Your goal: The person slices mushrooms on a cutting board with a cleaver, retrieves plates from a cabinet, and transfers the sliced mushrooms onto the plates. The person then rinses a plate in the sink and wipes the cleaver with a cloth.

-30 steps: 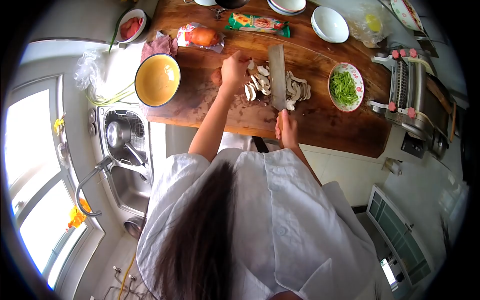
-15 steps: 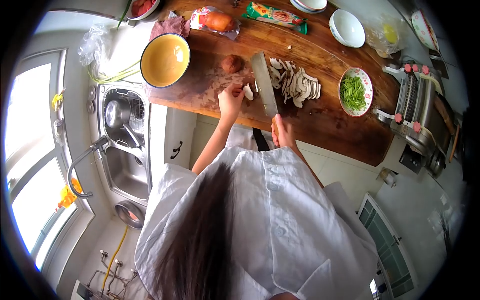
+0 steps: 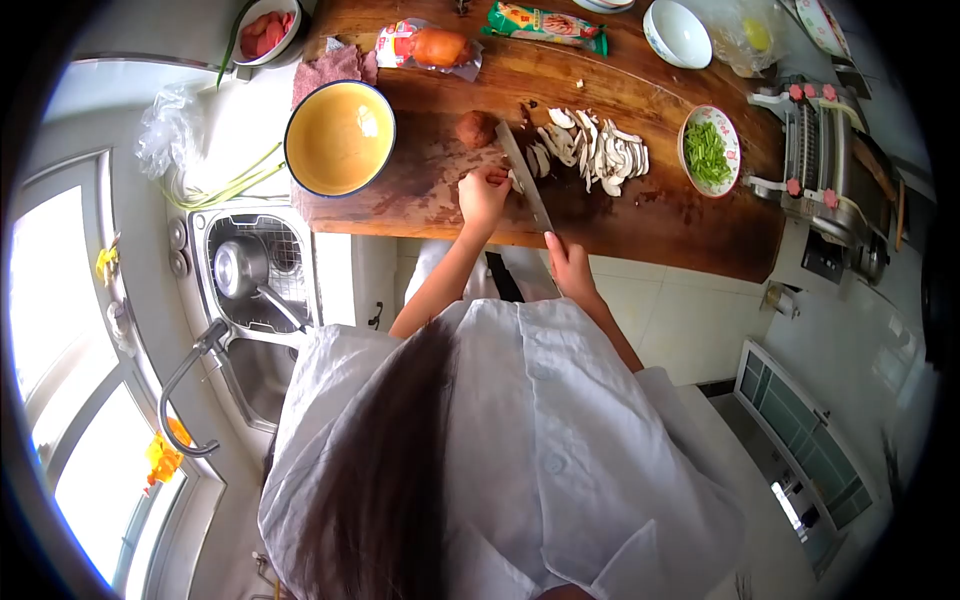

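Nearest, our one right hand (image 3: 570,266) is closed around the handle of one knife (image 3: 527,180), its blade slanting away to our left. Our one left hand (image 3: 484,196) has its fingers drawn narrow on one small mushroom piece (image 3: 515,181), which lies at the fingertips, just beside the left face of the blade and ahead of our right hand's grip. Right of the blade are many mushroom slices (image 3: 618,157), overlapping too much for us to count.

Beyond our left hand is one reddish-brown lump (image 3: 476,129). Left of it we see one yellow bowl (image 3: 340,138), and well off to the right, one patterned bowl (image 3: 735,152) of cut greens (image 3: 707,154), whose pieces we cannot count. Farther out are one crumpled cloth (image 3: 335,72), one red-and-white pack (image 3: 432,47) and one green packet (image 3: 547,27). Toward the far right stand one white bowl (image 3: 678,34) and, beside it, one clear bag (image 3: 743,38).
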### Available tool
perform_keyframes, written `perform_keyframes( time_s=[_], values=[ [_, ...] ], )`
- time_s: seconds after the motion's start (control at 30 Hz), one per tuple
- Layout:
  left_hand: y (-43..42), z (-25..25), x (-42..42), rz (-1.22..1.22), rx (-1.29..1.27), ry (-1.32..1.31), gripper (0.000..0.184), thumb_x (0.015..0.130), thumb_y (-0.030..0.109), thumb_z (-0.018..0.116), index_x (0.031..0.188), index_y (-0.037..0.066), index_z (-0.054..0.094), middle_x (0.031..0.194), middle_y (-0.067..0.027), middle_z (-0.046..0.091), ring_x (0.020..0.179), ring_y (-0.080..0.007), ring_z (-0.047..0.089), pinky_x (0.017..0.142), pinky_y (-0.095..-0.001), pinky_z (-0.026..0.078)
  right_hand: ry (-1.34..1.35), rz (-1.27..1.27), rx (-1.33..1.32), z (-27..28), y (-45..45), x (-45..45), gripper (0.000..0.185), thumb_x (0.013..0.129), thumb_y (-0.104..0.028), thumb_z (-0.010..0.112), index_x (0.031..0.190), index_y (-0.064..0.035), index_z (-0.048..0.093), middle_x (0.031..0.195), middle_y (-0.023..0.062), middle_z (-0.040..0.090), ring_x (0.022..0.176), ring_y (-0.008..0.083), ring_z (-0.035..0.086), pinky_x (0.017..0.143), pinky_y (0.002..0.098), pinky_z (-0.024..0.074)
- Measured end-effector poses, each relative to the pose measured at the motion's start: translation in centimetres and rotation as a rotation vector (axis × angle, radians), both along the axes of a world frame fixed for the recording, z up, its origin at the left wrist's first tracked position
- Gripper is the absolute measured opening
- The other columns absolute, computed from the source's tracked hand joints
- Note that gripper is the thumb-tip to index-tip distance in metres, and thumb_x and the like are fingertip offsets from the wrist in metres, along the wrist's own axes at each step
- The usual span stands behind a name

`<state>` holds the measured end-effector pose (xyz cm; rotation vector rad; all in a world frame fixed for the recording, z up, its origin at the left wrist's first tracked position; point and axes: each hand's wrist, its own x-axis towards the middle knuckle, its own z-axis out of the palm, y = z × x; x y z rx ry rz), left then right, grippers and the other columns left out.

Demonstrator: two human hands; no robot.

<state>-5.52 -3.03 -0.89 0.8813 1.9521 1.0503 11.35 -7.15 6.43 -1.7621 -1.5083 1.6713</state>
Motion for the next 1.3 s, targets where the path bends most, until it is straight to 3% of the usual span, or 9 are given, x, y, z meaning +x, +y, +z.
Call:
perform_keyframes(
  time_s=[0.03,0.17,0.23,0.37,0.53,0.7,0.97,1.3],
  values=[
    [-0.1,-0.1,0.1,-0.023,-0.019,0.024,0.012,0.065,0.010,0.067,0.074,0.002,0.065,0.065,-0.0093,0.064,0.060,-0.0203,0.063,0.059,-0.0288,0.050,-0.061,0.043,0.135,-0.5,-0.4,-0.2,0.047,0.089,-0.040,0.045,0.059,-0.0037,0.047,0.049,0.0035,0.045,0.042,0.0124,0.044,0.041,0.0300,0.0339],
    [0.1,-0.3,-0.1,-0.076,-0.007,0.066,0.010,0.066,0.010,0.066,0.073,0.003,0.065,0.066,-0.0097,0.064,0.062,-0.0216,0.063,0.060,-0.0304,0.050,-0.221,-0.012,0.217,-1.0,0.1,-2.1,0.053,0.088,-0.044,0.044,0.057,-0.0015,0.049,0.048,0.0063,0.047,0.042,0.0154,0.046,0.041,0.0325,0.0337],
    [-0.1,0.1,-0.3,-0.088,0.027,0.074,0.011,0.066,0.010,0.065,0.074,0.004,0.065,0.066,-0.0099,0.064,0.062,-0.0223,0.063,0.061,-0.0306,0.050,0.011,-0.190,0.087,-2.6,0.6,-2.8,0.044,0.091,-0.038,0.041,0.064,-0.0046,0.049,0.045,-0.0007,0.038,0.034,0.0076,0.034,0.033,0.0245,0.0265],
    [0.8,0.1,-0.9,-0.110,0.035,0.049,0.016,0.065,0.012,0.066,0.078,0.003,0.062,0.067,-0.0091,0.063,0.063,-0.0223,0.063,0.060,-0.0320,0.049,0.275,-0.338,0.016,-1.7,0.0,-2.5,0.045,0.091,-0.041,0.039,0.064,-0.0057,0.046,0.046,-0.0003,0.038,0.034,0.0069,0.034,0.032,0.0221,0.0263],
    [3.4,1.5,0.6,-0.156,0.087,0.163,0.026,0.064,0.020,0.072,0.078,0.003,0.059,0.068,-0.0086,0.063,0.066,-0.0230,0.062,0.058,-0.0333,0.048,0.265,-0.412,0.049,0.6,0.6,-0.4,0.045,0.092,-0.041,0.037,0.062,-0.0069,0.043,0.042,-0.0011,0.033,0.033,0.0061,0.031,0.032,0.0214,0.0249],
    [4.5,0.7,0.4,-0.217,0.015,0.157,0.026,0.060,0.019,0.074,0.074,0.001,0.061,0.067,-0.0106,0.063,0.064,-0.0235,0.063,0.058,-0.0324,0.049,0.331,-0.370,0.047,0.1,0.9,2.2,0.044,0.092,-0.039,0.038,0.061,-0.0075,0.042,0.043,-0.0011,0.034,0.033,0.0059,0.031,0.031,0.0212,0.0244],
    [3.0,0.2,0.2,-0.083,0.053,0.121,0.015,0.062,0.009,0.070,0.073,0.000,0.063,0.066,-0.0119,0.064,0.061,-0.0212,0.063,0.058,-0.0298,0.050,0.340,-0.285,-0.118,1.6,1.6,1.1,0.044,0.092,-0.036,0.041,0.058,-0.0085,0.040,0.045,-0.0027,0.035,0.034,0.0052,0.033,0.032,0.0219,0.0245],
    [2.9,0.2,0.3,-0.057,0.039,0.164,0.012,0.063,0.010,0.070,0.070,0.002,0.065,0.063,-0.0114,0.063,0.058,-0.0221,0.062,0.055,-0.0304,0.049,0.270,-0.168,-0.148,0.3,1.8,0.5,0.051,0.090,-0.043,0.042,0.053,-0.0076,0.041,0.041,-0.0012,0.037,0.034,0.0076,0.037,0.033,0.0246,0.0278]
  ],
)
